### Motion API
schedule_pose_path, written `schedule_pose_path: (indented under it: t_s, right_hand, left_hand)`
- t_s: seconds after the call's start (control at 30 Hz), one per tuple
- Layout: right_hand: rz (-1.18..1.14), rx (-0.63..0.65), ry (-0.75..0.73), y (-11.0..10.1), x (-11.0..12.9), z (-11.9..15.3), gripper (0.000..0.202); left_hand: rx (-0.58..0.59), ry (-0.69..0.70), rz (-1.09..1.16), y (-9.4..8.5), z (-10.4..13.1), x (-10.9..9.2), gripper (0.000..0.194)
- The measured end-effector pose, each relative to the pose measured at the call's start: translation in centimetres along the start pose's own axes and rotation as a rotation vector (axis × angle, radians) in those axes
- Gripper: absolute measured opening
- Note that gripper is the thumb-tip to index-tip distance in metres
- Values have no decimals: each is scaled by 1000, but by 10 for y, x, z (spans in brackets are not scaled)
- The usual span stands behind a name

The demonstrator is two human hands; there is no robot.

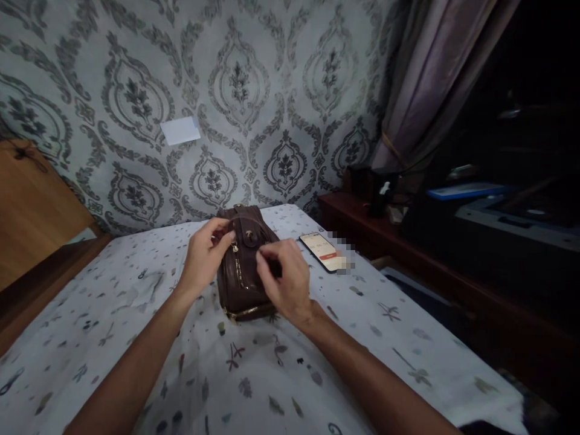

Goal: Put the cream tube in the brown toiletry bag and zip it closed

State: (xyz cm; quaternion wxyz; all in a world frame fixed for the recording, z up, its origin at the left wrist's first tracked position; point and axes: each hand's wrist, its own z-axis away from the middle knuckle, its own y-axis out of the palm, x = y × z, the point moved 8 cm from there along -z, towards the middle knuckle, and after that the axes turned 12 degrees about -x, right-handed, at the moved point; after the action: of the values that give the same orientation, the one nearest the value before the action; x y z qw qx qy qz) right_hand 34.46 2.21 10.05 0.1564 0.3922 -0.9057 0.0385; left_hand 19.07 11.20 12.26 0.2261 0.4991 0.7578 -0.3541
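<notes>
A dark brown leather bag [244, 296] with gold zips and a flap with a gold-coloured clasp lies on the patterned white sheet. At the bag's upper left edge is my left hand [203, 254], thumb and forefinger closed together beside a gold zip pull [234, 246]. My right hand [287, 281] is over the bag's right side, its fingers curled into a pinch near the flap. A thin, faint line arcs across the top of the bag near the left fingertips; its kind is unclear. Whatever lies between the fingertips of either hand is too small to make out.
A phone [322, 252] with a lit screen lies right of the bag. The white sheet [244, 386] ends at an edge on the right, beside dark red furniture [353, 214]. Patterned wallpaper rises behind, with a pale card [180, 131] on it. A wooden panel [40, 205] stands left.
</notes>
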Motion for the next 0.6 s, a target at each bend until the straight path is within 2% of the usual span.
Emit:
schedule_pose_path:
  t_s: [0.07, 0.13, 0.23, 0.3, 0.37, 0.43, 0.6]
  right_hand:
    - [65, -33, 134, -5, -21, -6, 12]
    - [86, 19, 232, -2, -39, -8, 18]
    - [49, 118, 309, 4, -55, -7, 13]
    - [16, 145, 364, 6, -64, -5, 15]
    - [-15, 160, 411, 7, -70, -3, 19]
    - [-47, 165, 427, 8, -72, -3, 16]
    - [-76, 179, 358, 8, -63, -9, 12]
  left_hand:
    - [-42, -6, -8, -1, -3, 4, 24]
    - [-85, 36, -56, -4, -1, 1, 27]
    - [-144, 271, -222, -8, 16, -21, 20]
    - [-120, 483, -351, -1, 36, -40, 19]
    - [-51, 656, -461, 10, 55, -51, 23]
    - [6, 750, -542, 21, 68, -53, 27]
    - [23, 815, -615, 31, 77, -46, 30]
